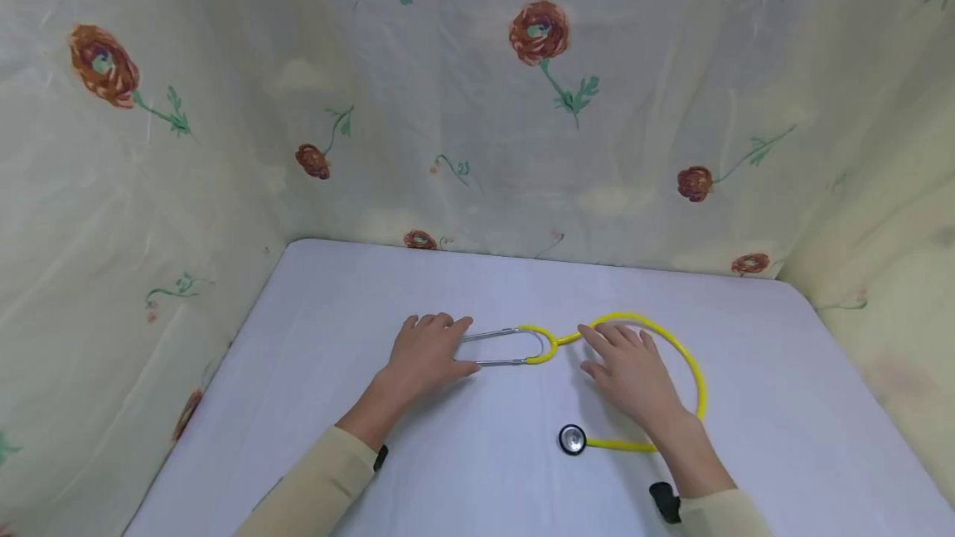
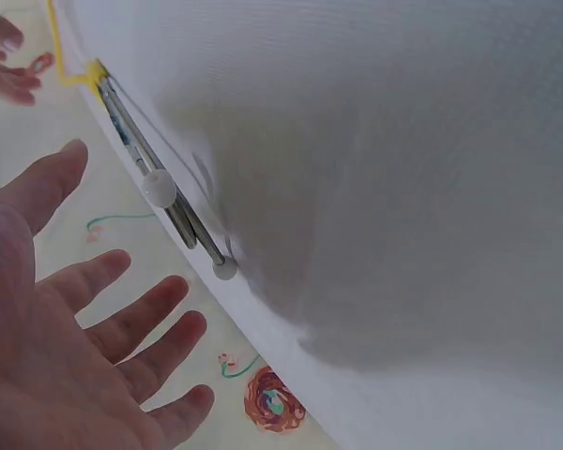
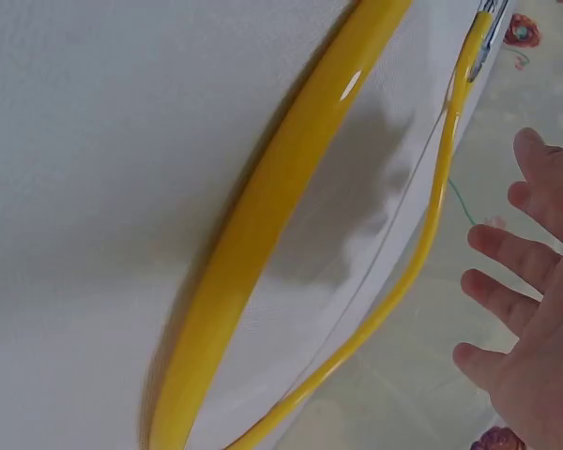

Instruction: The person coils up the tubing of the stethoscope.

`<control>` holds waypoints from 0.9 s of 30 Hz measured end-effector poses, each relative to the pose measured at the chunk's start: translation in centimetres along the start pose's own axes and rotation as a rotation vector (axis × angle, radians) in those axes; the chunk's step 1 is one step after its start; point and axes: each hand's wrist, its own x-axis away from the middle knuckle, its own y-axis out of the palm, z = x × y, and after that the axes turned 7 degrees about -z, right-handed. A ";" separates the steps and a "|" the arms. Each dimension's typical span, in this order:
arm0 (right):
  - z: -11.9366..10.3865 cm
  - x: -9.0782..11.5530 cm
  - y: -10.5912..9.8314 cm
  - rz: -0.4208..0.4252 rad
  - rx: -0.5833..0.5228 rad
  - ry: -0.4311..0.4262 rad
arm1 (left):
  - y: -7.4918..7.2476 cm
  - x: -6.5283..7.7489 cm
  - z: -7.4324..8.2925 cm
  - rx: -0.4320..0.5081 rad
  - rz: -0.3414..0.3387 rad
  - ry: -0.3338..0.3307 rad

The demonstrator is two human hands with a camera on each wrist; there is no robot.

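A stethoscope with yellow tubing point(image 1: 690, 352) lies on the white table, its tube looping to the right and back. Its metal ear tubes point(image 1: 498, 362) point left, and the round chestpiece point(image 1: 572, 439) lies nearer the front. My left hand point(image 1: 428, 355) hovers over the earpiece end with fingers spread; in the left wrist view it is apart from the white ear tips point(image 2: 159, 188). Over the tubing loop, my right hand point(image 1: 630, 373) hangs with spread fingers, and the right wrist view shows a gap between it and the tube point(image 3: 263, 234). Neither hand holds anything.
The white tabletop point(image 1: 477, 454) has rounded far corners. Curtains with a flower print point(image 1: 477, 89) hang behind it and along both sides, close to the table's edges. A dark band point(image 1: 666, 502) sits at the right wrist.
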 end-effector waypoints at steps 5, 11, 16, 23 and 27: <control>-0.2 -0.6 0.3 -0.001 -0.006 -0.011 | 0.2 -0.6 0.1 -0.026 0.000 0.022; 0.0 -1.2 0.7 0.020 0.015 -0.041 | 0.6 -1.3 0.6 -0.043 0.007 0.058; 0.2 -1.6 1.2 0.042 0.015 -0.065 | 1.0 -1.6 1.4 -0.075 -0.007 0.090; 0.4 -2.6 1.9 -0.011 -0.015 -0.067 | 1.8 -2.4 2.0 -0.078 -0.041 0.073; 0.4 -2.8 2.4 -0.023 -0.004 -0.058 | 2.0 -2.6 2.1 -0.085 -0.051 0.055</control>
